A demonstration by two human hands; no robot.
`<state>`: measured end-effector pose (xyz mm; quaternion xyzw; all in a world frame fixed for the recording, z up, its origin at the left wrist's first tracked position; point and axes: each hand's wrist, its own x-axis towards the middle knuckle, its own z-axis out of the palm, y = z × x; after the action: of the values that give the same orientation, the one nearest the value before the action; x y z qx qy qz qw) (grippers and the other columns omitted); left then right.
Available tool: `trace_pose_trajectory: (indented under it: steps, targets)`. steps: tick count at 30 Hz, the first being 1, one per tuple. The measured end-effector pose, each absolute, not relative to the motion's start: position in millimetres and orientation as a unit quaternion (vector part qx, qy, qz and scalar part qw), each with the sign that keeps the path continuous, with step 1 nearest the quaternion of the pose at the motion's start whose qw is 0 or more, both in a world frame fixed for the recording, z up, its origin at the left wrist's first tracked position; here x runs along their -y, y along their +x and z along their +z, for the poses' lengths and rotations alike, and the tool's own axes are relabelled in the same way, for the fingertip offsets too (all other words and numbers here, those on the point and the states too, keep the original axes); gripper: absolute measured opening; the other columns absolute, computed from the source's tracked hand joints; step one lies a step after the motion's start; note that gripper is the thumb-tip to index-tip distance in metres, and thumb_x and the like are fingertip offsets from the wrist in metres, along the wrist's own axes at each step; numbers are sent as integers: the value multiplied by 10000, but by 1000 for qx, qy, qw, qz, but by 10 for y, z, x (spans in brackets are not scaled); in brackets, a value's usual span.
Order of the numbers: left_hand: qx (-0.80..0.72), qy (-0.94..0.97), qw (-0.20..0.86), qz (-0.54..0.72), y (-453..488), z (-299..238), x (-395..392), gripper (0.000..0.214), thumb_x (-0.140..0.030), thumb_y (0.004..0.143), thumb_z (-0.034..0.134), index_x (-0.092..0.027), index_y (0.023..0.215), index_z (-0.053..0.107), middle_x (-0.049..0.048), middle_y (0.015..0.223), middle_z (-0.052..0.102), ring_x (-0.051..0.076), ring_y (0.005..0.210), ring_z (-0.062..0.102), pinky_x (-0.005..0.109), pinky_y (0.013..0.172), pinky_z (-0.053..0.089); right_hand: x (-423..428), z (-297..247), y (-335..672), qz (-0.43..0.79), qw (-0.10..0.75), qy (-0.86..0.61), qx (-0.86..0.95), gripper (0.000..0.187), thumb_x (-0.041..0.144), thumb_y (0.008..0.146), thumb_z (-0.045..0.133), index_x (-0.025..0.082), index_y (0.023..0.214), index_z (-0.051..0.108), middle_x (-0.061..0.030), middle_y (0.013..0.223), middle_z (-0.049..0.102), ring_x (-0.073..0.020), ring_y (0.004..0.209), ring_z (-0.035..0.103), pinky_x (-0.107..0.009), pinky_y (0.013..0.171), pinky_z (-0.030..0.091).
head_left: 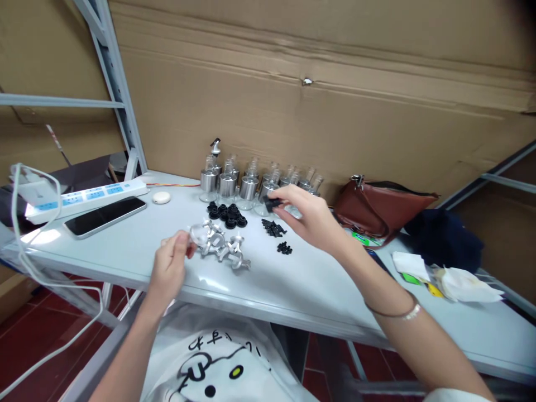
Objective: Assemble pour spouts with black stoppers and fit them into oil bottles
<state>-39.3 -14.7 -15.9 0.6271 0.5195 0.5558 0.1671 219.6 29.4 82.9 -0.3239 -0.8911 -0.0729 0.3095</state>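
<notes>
My left hand [170,259] pinches a shiny silver spout piece [197,234] between thumb and fingers, at the left end of a pile of similar silver spout pieces [237,254]. My right hand [307,215] is closed on a black stopper [273,204], held in front of the bottles. Several black stoppers [226,213] lie in a cluster between my hands. Below my right hand are a heap of slim black levers [274,228] and a heap of small black plugs [285,248]. Glass bottles [249,188] with metal bands stand in rows behind; one carries a silver spout top [215,147].
To the left lie a phone [105,216], a white power strip [90,196] with a cable, and a round white case [161,197]. A brown bag [377,206], dark cloth [446,237] and tissues [467,283] are at the right. Cardboard [293,111] walls the back.
</notes>
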Motion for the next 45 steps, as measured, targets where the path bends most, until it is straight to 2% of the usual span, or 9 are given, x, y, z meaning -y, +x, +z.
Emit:
trace_pose_trajectory:
  steps: [6,12,17,21,25,28,33,41,45]
  targets:
    - [-514,617,146,578,-208,-251,182,276,-400,910,374,-191,821,530,1,682,539,151,667,511,263,671,411,-1167,478,1938,-31,71,-460,885,300,12,804,481,109,1041,637,-135,1068,628,-223,1010,602,-284,853,442]
    - [-520,608,152,580,-205,-254,135,187,-356,829,547,-196,924,567,14,851,612,146,766,553,254,745,445,-1419,224,1705,-26,26,-492,870,318,-50,720,525,89,968,668,-179,1029,650,-270,997,618,-274,793,444]
    - [-527,607,156,574,-207,-256,142,179,-343,836,549,-200,938,583,28,909,637,162,825,576,258,741,450,-1102,286,1837,-44,70,-484,871,336,45,833,458,97,1143,576,-179,1129,593,-252,1045,587,-312,841,451]
    - [-558,595,128,564,-207,-311,133,196,-359,825,556,-208,945,593,40,949,652,203,921,580,316,823,435,-825,257,1990,-31,199,-411,889,264,137,899,412,117,1102,580,-147,1117,597,-226,1066,561,-364,912,450]
    - [-588,595,73,543,-232,-336,113,164,-334,816,551,-213,926,562,50,964,649,233,946,581,373,872,412,-671,144,1978,45,221,-389,893,253,217,905,443,126,1098,580,-143,1129,608,-236,1082,551,-421,957,431]
    - [-588,609,25,532,-340,-284,72,123,-314,825,518,-207,886,525,60,966,625,239,954,583,391,880,411,-550,107,1845,164,232,-388,877,502,402,877,503,131,1295,444,-161,1316,503,-248,1217,468,-445,1035,373]
    - [-615,641,-19,458,-595,-212,-67,118,-270,813,435,-203,898,481,88,1002,551,271,1014,555,444,920,412,-321,121,1631,265,185,-352,878,1051,619,648,669,167,1457,172,-163,1534,135,-285,1424,107,-476,1152,168]
    - [-581,714,149,360,-614,-314,-184,414,-314,835,370,-147,1211,320,186,1447,281,283,1337,331,490,1074,301,-299,74,1534,258,155,-334,893,1122,660,630,653,124,1468,134,-186,1539,81,-284,1430,67,-461,1157,154]
    - [-554,755,194,293,-572,-207,-128,461,-438,913,296,-240,1328,308,93,1412,420,261,1301,397,551,1113,170,-332,54,1474,232,161,-324,903,1049,615,661,661,93,1447,201,-211,1517,158,-288,1415,142,-451,1149,186]
